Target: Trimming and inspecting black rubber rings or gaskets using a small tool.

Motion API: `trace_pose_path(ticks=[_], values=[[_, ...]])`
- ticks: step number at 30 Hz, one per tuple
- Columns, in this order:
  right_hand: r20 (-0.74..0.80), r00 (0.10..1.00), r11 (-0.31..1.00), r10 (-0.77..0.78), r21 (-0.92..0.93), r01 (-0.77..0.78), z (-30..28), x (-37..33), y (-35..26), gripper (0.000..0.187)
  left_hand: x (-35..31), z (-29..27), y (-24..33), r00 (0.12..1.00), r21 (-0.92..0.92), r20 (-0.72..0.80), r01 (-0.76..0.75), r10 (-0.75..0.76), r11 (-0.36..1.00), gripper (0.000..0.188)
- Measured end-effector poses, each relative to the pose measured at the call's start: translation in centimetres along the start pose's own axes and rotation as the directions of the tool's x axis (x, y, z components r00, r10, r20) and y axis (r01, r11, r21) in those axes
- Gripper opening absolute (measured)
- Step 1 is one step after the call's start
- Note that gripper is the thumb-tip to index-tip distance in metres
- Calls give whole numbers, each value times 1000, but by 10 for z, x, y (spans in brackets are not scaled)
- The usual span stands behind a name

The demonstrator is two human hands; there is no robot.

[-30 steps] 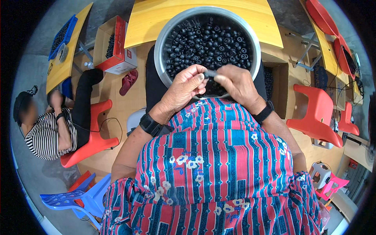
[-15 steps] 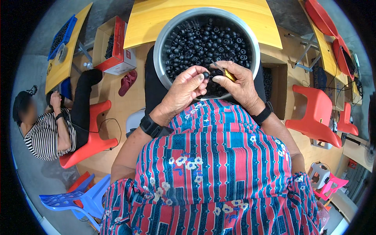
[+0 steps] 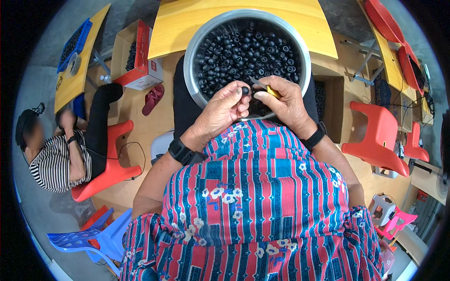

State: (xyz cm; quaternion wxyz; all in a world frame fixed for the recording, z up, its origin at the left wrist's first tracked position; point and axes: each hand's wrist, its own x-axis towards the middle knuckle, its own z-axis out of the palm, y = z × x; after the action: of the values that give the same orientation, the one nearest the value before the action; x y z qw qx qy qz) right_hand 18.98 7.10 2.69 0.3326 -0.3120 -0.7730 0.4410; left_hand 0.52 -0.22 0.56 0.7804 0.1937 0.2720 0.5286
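Observation:
My left hand [image 3: 226, 101] pinches a small round black part [image 3: 245, 90] between thumb and fingertips. In my right hand [image 3: 284, 99] is a small knife with a yellow handle [image 3: 273, 92], its short grey blade [image 3: 257, 82] pointing toward the upper left, close to the part. Whether the blade touches the part I cannot tell. Both hands are over the near side of a large metal bowl [image 3: 189, 70], which sits at my lap and holds a heap of similar black parts [image 3: 248, 54].
A yellow table [image 3: 173, 28] stands behind the bowl. To the left are an open carton [image 3: 140, 61], a red slipper [image 3: 153, 99] and a seated person in a striped top [image 3: 61, 164]. On the right are another carton [image 3: 333, 107] and a red stool [image 3: 375, 136].
The knife blade has shifted slightly and now shows its side more broadly. The black part has moved a little between my left fingertips. My forearms stay nearly still.

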Motion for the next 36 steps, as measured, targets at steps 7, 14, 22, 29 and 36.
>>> trace_pose_path(ticks=[7, 14, 22, 29, 36], values=[[136, 984, 959, -118, -242, 149, -5, -1, -2, 19, 0, -9, -1, 993, 23, 87, -86, 84, 996, 22], [129, 980, 939, -148, -291, 180, -6, -2, -3, 21, -1, 0, 1, 995, 94, 38, -94, 91, 991, 23], [129, 980, 937, -149, -299, 182, -5, -2, -2, 21, -1, 0, 2, 994, 112, 49, -102, 97, 989, 24], [72, 993, 935, -96, -336, 115, -1, -1, -1, 20, -1, -8, 0, 992, 90, 94, -93, 85, 992, 22], [-56, 998, 978, 26, -204, -37, -2, 3, 6, 21, -2, 1, 3, 995, 93, 71, -73, 67, 993, 20]])
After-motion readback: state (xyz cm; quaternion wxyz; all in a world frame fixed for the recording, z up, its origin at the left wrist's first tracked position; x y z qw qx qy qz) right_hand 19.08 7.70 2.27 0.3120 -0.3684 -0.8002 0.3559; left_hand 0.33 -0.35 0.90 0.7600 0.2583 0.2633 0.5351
